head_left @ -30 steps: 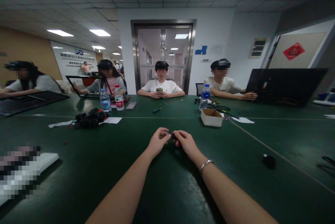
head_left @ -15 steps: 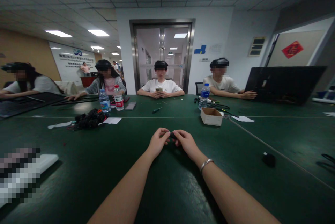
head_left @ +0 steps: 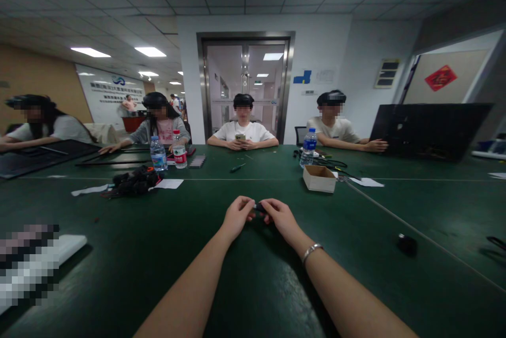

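Observation:
Between my two hands, just above the green table (head_left: 253,274), is a small black stick-shaped piece (head_left: 259,207) with a light, metallic-looking end. Its exact kind is too small to make out. My left hand (head_left: 239,213) pinches the light end between thumb and fingers. From the other side my right hand (head_left: 279,213), with a silver bracelet at its wrist, grips the black body. The fingers of both hands cover much of the piece.
Ahead lie a screwdriver (head_left: 237,167), an open white box (head_left: 319,179) and a water bottle (head_left: 308,148). A black cable bundle (head_left: 134,182) and two bottles are at left. A small black object (head_left: 407,244) rests at right. Several people sit across, one holding a monitor (head_left: 430,131).
The light end of the black piece now shows between my fingertips, where before only a dark part was visible. My hands have barely shifted.

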The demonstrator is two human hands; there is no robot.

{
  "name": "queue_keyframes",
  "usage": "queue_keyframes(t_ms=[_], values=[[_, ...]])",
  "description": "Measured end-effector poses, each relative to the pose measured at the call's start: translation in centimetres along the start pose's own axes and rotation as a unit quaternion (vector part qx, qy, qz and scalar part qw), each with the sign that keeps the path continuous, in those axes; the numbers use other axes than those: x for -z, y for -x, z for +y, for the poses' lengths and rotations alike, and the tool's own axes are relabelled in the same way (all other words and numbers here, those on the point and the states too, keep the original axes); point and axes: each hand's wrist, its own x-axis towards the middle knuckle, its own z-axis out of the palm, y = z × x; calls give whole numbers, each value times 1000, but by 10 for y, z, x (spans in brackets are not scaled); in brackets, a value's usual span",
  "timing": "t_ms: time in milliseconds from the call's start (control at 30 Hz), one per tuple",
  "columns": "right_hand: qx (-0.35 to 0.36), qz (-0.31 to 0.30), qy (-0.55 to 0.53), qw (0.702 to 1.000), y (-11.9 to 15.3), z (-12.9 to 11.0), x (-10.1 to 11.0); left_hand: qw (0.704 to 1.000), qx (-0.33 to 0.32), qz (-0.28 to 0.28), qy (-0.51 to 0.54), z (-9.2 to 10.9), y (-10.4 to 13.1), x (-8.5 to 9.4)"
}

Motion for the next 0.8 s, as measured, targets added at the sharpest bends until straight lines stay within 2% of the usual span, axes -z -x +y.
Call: queue_keyframes(t_ms=[233, 433, 600, 800], values=[[7, -7, 4, 1000, -2, 3, 1, 999, -49, -11, -20, 1, 1, 2], [6, -8, 8, 1000, -3, 4, 0, 999, -20, -14, -35, -2, 0, 2], [5, -1, -1, 1000, 0, 1, 0, 998, -51, -24, -38, 7, 6, 0], [2, 1, 3, 1000, -1, 2, 1, 999, -10, -1, -52, 8, 5, 1]])
